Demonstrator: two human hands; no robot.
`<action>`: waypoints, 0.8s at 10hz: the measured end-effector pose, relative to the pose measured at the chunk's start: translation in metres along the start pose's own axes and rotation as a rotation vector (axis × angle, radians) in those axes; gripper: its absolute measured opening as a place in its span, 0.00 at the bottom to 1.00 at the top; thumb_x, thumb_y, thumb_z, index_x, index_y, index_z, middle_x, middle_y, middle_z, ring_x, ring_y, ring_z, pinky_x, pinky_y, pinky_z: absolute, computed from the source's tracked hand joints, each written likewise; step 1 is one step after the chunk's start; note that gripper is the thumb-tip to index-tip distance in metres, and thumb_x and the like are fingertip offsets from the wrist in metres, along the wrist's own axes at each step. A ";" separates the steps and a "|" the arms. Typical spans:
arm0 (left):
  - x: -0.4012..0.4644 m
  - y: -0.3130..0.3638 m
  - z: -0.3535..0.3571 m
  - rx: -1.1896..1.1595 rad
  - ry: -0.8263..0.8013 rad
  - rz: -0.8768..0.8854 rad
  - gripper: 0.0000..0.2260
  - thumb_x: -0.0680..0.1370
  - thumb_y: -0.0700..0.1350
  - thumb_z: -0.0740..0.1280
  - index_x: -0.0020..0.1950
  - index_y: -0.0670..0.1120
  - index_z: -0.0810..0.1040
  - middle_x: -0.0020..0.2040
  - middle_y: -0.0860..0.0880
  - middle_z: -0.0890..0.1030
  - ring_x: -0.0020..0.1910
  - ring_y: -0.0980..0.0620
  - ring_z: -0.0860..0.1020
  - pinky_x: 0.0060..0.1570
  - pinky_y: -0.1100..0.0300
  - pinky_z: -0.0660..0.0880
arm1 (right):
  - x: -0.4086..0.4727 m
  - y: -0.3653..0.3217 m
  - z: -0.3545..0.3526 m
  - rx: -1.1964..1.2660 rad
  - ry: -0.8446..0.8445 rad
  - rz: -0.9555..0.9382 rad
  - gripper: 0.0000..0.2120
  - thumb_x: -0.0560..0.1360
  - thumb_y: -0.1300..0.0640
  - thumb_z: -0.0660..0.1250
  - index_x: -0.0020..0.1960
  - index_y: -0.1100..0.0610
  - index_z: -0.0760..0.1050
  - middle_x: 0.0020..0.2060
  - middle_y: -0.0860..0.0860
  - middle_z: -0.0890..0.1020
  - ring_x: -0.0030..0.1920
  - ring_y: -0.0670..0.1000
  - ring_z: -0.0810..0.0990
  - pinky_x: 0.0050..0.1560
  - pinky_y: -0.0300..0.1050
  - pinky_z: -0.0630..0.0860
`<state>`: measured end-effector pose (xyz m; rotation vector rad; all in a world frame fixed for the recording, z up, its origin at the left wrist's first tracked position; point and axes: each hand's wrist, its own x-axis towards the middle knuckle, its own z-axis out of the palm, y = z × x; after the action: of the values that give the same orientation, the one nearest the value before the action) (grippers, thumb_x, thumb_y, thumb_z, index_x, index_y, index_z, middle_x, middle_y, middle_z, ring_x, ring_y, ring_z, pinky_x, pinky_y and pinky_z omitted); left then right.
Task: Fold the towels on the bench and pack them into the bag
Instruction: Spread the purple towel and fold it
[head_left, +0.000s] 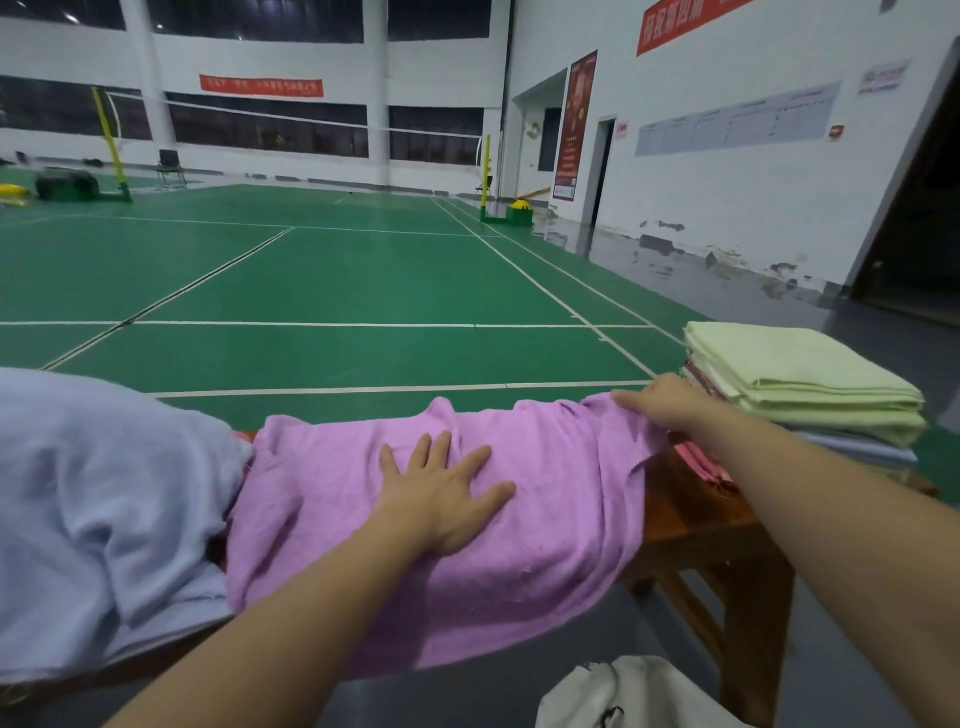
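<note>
Pink towel (545, 499) could slide off the tabletop (696, 519): your left hand (441, 493) just presses flat, fingers spread, while your right hand (660, 402) pinches its far corner.

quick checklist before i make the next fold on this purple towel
1. Left hand pressing flat on the purple towel: ok.
2. Right hand gripping the towel's far right edge: ok.
3. Towel smooth: not ok, wrinkled and draped over the front of the bench.
4. Blue towel clear of it: not ok, they touch.
5. Folded stack tidy: ok.
6. Bag open: cannot tell.
</note>
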<state>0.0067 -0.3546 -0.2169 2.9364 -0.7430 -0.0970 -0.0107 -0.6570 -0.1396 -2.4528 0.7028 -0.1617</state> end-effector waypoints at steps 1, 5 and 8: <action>-0.001 0.000 0.000 0.002 0.005 -0.001 0.35 0.75 0.76 0.41 0.81 0.65 0.48 0.83 0.48 0.44 0.82 0.44 0.44 0.73 0.29 0.38 | -0.013 -0.006 -0.012 0.400 -0.175 0.060 0.18 0.76 0.51 0.74 0.52 0.66 0.77 0.43 0.59 0.83 0.39 0.55 0.82 0.39 0.46 0.81; -0.004 0.001 -0.002 0.004 0.004 0.002 0.36 0.75 0.76 0.41 0.81 0.64 0.47 0.83 0.48 0.44 0.82 0.45 0.44 0.73 0.30 0.38 | -0.039 0.000 -0.011 0.163 -0.640 0.221 0.31 0.73 0.27 0.62 0.47 0.56 0.79 0.43 0.51 0.82 0.42 0.51 0.78 0.42 0.42 0.74; -0.002 0.000 -0.001 0.004 0.009 0.004 0.36 0.75 0.76 0.40 0.81 0.64 0.48 0.83 0.48 0.45 0.82 0.45 0.44 0.73 0.29 0.38 | -0.063 -0.039 -0.028 -0.725 -0.630 0.400 0.27 0.81 0.37 0.61 0.65 0.59 0.76 0.60 0.54 0.81 0.56 0.51 0.82 0.61 0.43 0.77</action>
<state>0.0048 -0.3536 -0.2161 2.9371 -0.7484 -0.0828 -0.0544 -0.6110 -0.0918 -2.6781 1.0466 1.1468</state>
